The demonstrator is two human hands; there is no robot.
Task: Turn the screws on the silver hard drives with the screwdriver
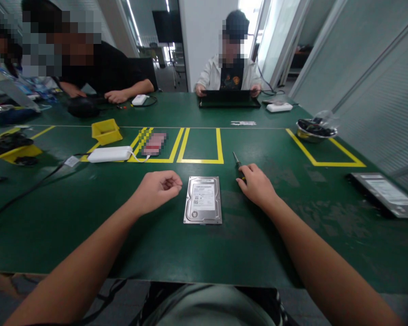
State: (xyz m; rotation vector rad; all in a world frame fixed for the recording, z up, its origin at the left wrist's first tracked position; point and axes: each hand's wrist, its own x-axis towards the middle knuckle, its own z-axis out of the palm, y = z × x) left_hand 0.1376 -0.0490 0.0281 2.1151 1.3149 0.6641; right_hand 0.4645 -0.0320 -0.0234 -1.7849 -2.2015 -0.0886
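A silver hard drive (203,200) with a white label lies flat on the green table, between my two hands. To its left, my left hand (159,190) rests just short of the drive, with its fingers curled in toward the thumb. Whatever those fingers may hold is hidden. My right hand (256,183), on the drive's other side, is closed around the handle of a screwdriver (237,160). The screwdriver's thin metal shaft points away from me and slightly left, low over the table.
A second hard drive (391,194) lies at the right. Beyond are a yellow bin (106,131), a white power strip (109,154), a phone (154,144) and a metal bowl (316,129) of dark parts. Across the table, a person holds a black panel (229,98); another sits at left.
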